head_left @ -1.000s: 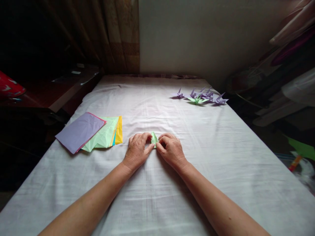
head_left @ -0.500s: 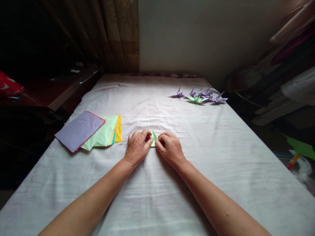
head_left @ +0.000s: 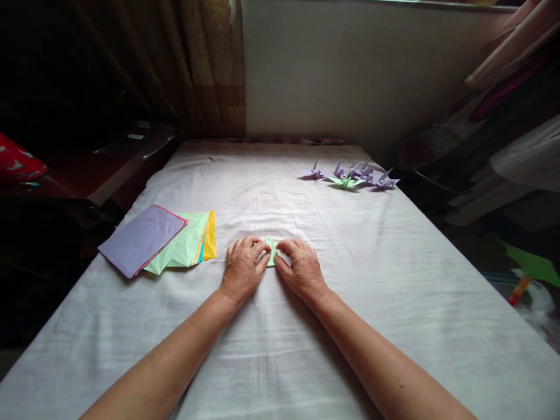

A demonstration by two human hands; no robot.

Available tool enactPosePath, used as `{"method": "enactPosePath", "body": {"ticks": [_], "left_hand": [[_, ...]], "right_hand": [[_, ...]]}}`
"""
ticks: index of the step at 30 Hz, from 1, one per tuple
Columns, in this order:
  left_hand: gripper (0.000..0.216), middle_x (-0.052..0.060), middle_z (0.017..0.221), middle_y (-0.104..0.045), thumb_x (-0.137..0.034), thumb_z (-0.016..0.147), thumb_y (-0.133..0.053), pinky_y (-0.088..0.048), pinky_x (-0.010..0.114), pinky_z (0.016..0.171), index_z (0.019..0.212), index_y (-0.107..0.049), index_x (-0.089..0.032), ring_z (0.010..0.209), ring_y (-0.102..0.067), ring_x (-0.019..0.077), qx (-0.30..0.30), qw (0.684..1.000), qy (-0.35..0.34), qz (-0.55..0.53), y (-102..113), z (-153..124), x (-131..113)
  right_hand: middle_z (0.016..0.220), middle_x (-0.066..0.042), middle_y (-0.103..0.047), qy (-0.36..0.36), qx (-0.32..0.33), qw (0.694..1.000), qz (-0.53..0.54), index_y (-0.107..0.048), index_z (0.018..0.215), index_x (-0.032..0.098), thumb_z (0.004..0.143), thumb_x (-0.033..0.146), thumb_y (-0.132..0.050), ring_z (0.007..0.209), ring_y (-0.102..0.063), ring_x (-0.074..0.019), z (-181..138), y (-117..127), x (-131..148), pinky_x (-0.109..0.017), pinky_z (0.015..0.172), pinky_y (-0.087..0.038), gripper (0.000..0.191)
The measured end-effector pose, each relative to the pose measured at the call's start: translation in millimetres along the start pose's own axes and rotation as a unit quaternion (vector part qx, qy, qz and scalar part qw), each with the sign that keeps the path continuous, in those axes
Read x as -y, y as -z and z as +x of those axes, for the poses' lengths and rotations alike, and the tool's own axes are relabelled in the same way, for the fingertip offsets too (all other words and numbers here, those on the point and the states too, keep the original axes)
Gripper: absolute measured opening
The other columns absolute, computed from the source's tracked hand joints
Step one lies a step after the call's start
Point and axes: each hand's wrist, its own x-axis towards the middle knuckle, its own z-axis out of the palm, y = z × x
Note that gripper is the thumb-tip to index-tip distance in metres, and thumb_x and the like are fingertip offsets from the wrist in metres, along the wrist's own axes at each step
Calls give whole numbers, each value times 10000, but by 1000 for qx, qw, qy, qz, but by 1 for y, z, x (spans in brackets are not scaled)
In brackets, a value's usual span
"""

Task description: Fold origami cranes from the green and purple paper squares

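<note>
A small folded piece of light green paper (head_left: 270, 255) lies on the white cloth between my two hands, its narrow tip pointing away from me. My left hand (head_left: 245, 265) has its thumb and fingertips closed at the paper's left edge. On the opposite side, my right hand (head_left: 301, 267) is curled with thumb and forefinger at the right edge. The fingertips cover both sides of the paper, so only its middle and top show.
To the left lies a fanned stack of paper sheets (head_left: 144, 239), purple on top, with green, blue and yellow below. Several purple paper cranes (head_left: 385, 180) and a green paper crane (head_left: 345, 182) stand at the far right of the white cloth (head_left: 394, 291). Beyond is a wall (head_left: 315, 76).
The whole view has tilted up slightly. My thumb and forefinger on the right have parted a little, and the folded paper's top looks narrower and more pointed.
</note>
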Motion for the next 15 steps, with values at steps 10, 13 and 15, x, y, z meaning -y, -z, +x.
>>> {"method": "enactPosePath", "body": {"ticks": [10,13,15], "left_hand": [[232,45,1155,-644,-252,882,-604,-422,394,907,1105,-661,-272,1063,-572,234,-4,1000,-30,-2,2,-4,5],[266,52,1163,-661,-241,877,-608,-426,390,918,1143,-619,-243,1073,-571,239,-6,999,-36,-7,2,-7,6],[264,55,1136,-678,-233,876,-606,-430,389,922,1141,-604,-223,1064,-576,240,-9,999,-38,-14,2,-8,7]], "right_hand": [[942,-38,-664,13,20,1000,6,-663,902,237,847,217,-637,894,-589,-218,0,2,-1,-340,785,-411,64],[950,-52,-667,-2,15,1000,3,-641,985,210,834,214,-649,903,-586,-230,0,2,0,-351,796,-415,151],[959,-52,-670,2,17,1000,4,-647,971,211,837,210,-645,920,-586,-230,0,2,0,-350,809,-413,134]]}}
